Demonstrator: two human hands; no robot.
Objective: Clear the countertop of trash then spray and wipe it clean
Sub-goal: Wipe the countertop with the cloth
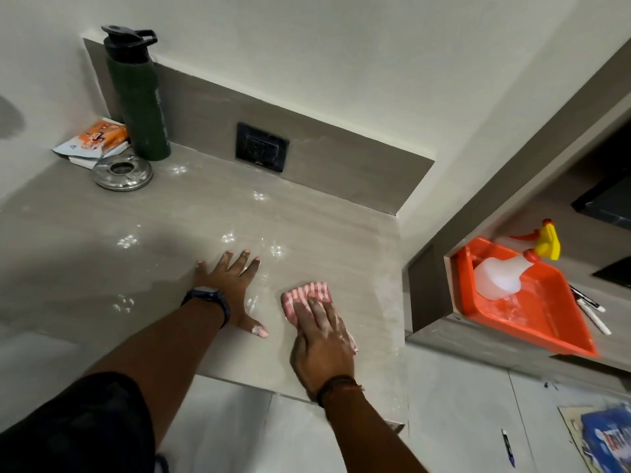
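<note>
Wet grey tabletop (102, 240) near its right front corner carries the checked cloth (309, 293) pinned flat beneath the right hand (321, 339) (fingers extended, not gripping), unwiped droplets lying leftward past the splayed, empty left hand (228, 288).

Orange packet (102, 137), left of the bottle (138, 93): white print, too blurred to read.
White paper (73, 149) under the packet: one mark that looks like "4".
Blue printed sheet (606, 438), far right of the bottle, low: white and red lettering, smeared, unreadable.
Bottle: faint vertical print down its side, unreadable.
Markers (589, 307), far right of the bottle: no legible label.
</note>
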